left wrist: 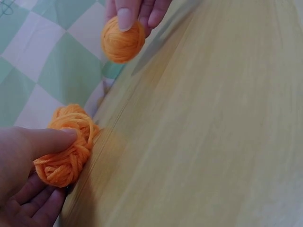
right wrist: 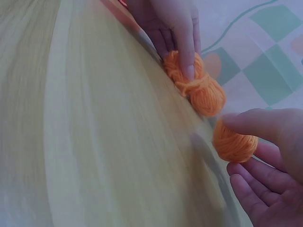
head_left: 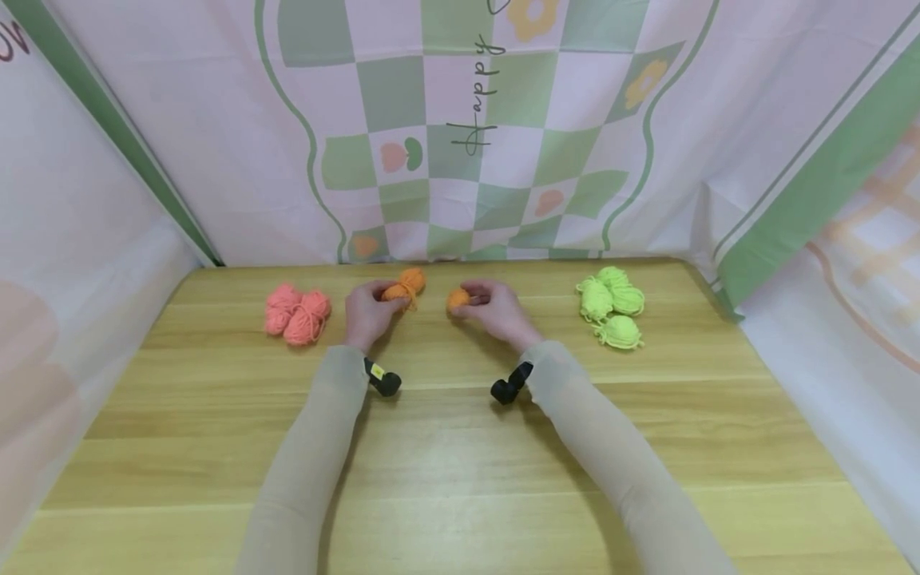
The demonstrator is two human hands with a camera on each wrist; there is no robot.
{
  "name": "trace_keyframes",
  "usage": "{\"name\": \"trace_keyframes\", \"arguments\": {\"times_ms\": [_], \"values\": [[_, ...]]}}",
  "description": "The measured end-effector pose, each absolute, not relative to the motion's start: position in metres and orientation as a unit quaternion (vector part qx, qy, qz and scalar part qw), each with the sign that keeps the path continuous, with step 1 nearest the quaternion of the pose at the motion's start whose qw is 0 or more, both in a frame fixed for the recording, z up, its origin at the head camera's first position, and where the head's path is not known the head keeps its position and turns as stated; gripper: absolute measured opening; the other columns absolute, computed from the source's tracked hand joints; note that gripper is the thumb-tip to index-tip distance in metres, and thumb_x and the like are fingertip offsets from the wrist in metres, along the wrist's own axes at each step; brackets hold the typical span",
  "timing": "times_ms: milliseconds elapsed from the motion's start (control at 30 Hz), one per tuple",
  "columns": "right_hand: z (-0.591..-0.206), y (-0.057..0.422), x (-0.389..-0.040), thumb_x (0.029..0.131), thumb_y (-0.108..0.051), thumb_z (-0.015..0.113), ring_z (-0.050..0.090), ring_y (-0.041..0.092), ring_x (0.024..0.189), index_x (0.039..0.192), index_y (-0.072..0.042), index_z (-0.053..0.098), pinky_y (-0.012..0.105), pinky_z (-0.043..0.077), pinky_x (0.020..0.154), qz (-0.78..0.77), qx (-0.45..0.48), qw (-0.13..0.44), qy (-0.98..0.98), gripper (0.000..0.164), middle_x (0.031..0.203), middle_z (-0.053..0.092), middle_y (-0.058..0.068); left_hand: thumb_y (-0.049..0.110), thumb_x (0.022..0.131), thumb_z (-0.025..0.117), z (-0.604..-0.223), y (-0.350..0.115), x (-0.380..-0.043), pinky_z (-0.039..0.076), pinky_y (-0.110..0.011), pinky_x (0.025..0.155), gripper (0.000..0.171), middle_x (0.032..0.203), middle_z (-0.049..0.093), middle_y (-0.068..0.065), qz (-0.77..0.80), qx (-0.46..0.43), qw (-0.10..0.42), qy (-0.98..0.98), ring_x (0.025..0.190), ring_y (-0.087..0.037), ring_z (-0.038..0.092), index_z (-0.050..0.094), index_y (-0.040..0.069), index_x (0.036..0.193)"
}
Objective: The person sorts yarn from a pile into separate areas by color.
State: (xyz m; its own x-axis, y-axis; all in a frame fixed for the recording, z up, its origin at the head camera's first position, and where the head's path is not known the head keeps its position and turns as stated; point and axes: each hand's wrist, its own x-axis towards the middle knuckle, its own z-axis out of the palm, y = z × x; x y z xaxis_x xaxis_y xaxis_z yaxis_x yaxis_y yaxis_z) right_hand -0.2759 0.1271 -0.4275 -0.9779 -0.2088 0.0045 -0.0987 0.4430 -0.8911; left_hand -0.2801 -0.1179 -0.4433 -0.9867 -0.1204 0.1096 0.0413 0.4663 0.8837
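Near the table's far edge, my left hand (head_left: 366, 313) holds an orange yarn ball (left wrist: 61, 168) between thumb and fingers. A second orange yarn ball (right wrist: 208, 98) touches it on the far right side, with loose strands around both. To the right, across a gap, my right hand (head_left: 501, 311) pinches a smaller-looking, neatly wound orange yarn ball (right wrist: 234, 142). In the left wrist view this wound ball (left wrist: 123, 40) appears slightly off the tabletop, its shadow beside it. The palm sides of both hands are partly hidden in the head view.
Coral-pink yarn balls (head_left: 307, 318) sit clustered left of my left hand. Yellow-green yarn balls (head_left: 620, 332) are grouped to the right. The wooden table (head_left: 446, 471) meets a checkered cloth (head_left: 453, 192) hanging behind it. Each wrist wears a small black camera (head_left: 512, 383).
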Motion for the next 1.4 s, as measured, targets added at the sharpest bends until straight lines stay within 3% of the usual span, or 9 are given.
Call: {"name": "trace_keyframes", "arguments": {"times_ms": [600, 833, 1400], "values": [[-0.428, 0.085, -0.276, 0.087, -0.018, 0.084, 0.066, 0.023, 0.105, 0.131, -0.004, 0.065, 0.036, 0.055, 0.088, -0.540, -0.114, 0.062, 0.831, 0.050, 0.124, 0.069, 0.010, 0.017, 0.087, 0.084, -0.444, -0.121, -0.282, 0.050, -0.037, 0.096, 0.035, 0.117, 0.072, -0.012, -0.522, 0.024, 0.073, -0.850, 0.110, -0.025, 0.064, 0.075, 0.006, 0.119], [-0.431, 0.070, -0.280, 0.086, -0.012, 0.083, 0.068, 0.025, 0.103, 0.128, 0.000, 0.066, 0.033, 0.058, 0.080, -0.539, -0.112, 0.057, 0.833, 0.047, 0.121, 0.069, 0.013, 0.016, 0.087, 0.083, -0.446, -0.121, -0.282, 0.050, -0.037, 0.096, 0.034, 0.116, 0.072, -0.012, -0.517, 0.022, 0.073, -0.853, 0.109, -0.025, 0.064, 0.075, 0.006, 0.118], [-0.433, 0.061, -0.284, 0.086, -0.005, 0.081, 0.068, 0.027, 0.103, 0.127, 0.002, 0.065, 0.030, 0.056, 0.087, -0.533, -0.097, 0.033, 0.840, 0.045, 0.121, 0.069, 0.016, 0.013, 0.086, 0.083, -0.447, -0.120, -0.282, 0.051, -0.036, 0.095, 0.032, 0.113, 0.073, -0.012, -0.523, 0.009, 0.081, -0.849, 0.106, -0.025, 0.066, 0.076, 0.005, 0.116]]}}
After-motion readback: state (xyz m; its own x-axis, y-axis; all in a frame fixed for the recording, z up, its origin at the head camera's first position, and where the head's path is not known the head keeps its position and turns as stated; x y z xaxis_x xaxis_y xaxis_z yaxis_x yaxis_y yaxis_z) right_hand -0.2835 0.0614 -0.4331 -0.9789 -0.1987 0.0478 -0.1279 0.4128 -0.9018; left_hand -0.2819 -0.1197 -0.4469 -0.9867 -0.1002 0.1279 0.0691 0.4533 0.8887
